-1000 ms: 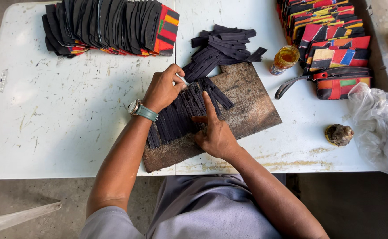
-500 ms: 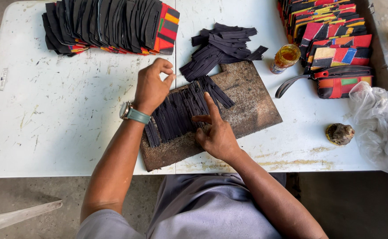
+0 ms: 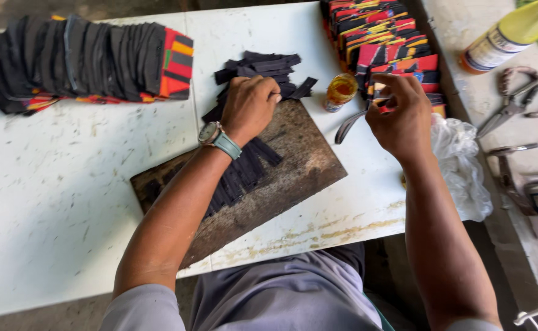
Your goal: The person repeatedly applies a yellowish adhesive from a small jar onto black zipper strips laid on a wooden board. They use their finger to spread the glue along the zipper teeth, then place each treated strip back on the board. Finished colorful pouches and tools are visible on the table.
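Working from the near edge of the white worktop [image 3: 66, 202]: a worn brown board [image 3: 293, 178] lies slantwise, a row of dark strips [image 3: 244, 175] fanned across it. Strips look thin, limp, light; likely best pinched at one end and peeled off singly. Left hand [image 3: 249, 105] closed in a loose fist over the far end of the row, apparently pinching a strip, though the knuckles hide the fingertips. Right hand [image 3: 398, 113] raised past the board's right corner, fingers curled at a bright red-and-yellow piece [image 3: 398, 67]; grip not clear. Loose heap of strips [image 3: 263, 67] beyond the board, small amber jar [image 3: 341, 92] beside it. Far left corner: stack of dark-backed pieces [image 3: 79, 58]. Worktop scuffed, paint-flecked. Concrete ledge right, with scissors [image 3: 517, 101] and a bottle [image 3: 511, 34].
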